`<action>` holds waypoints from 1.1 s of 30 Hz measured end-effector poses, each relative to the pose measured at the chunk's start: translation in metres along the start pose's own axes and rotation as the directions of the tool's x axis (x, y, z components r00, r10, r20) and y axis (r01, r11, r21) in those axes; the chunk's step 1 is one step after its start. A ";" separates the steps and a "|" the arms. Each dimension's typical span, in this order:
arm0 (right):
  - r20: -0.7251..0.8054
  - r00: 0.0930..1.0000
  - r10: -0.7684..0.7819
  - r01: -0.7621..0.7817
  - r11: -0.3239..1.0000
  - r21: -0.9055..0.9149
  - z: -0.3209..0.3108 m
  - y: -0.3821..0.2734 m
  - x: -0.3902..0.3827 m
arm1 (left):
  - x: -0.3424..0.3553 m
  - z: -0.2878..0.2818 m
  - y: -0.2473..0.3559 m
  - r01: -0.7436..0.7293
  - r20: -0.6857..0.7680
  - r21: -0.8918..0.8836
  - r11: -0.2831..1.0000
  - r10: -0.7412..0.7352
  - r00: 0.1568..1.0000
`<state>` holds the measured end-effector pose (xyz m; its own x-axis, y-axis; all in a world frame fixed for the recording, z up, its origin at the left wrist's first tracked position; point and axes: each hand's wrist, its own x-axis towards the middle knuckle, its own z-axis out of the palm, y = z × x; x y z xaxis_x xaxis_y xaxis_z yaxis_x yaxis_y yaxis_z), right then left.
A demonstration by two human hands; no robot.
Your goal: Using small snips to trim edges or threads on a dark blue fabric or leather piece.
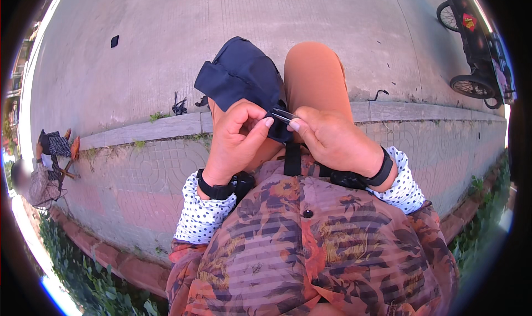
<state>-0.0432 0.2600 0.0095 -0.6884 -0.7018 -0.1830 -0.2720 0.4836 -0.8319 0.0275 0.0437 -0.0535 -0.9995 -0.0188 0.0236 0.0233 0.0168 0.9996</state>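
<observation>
A dark navy cloth [244,75] lies draped over my left knee, and its gathered end hangs between my thighs. My left hand [235,138] has thumb and forefinger pinched together on that gathered end. From the other side, my right hand [335,141] grips a slim, shiny metal tool [284,115] between thumb and curled fingers. The tool's tip points left, against the cloth near my left fingertips. Its exact kind cannot be made out, since my right hand covers its other end.
My orange trouser knee [316,66] is beside the cloth. Black scraps [179,104] lie past the kerb [160,128], and a small black object [114,41] farther off. A seated person [47,174] is at far left; a wheeled cart [471,50] stands at far right.
</observation>
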 end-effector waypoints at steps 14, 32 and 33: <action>-0.029 0.998 -0.052 0.049 0.995 -0.090 0.005 0.008 0.008 | 0.002 0.005 0.010 -0.069 -0.027 0.197 0.978 0.076 0.997; -0.045 0.975 0.217 -0.153 0.808 0.569 0.026 0.007 0.025 | 0.005 0.001 0.011 -0.063 0.011 0.189 0.980 0.062 0.998; -0.046 0.975 0.216 -0.153 0.808 0.569 0.024 0.008 0.029 | 0.004 0.000 0.009 -0.048 0.029 0.180 0.983 0.043 0.999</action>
<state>-0.0489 0.2312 -0.0145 -0.7609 -0.5561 -0.3345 0.2675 0.2008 -0.9424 0.0235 0.0436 -0.0442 -0.9977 0.0106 0.0663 0.0671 0.1973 0.9780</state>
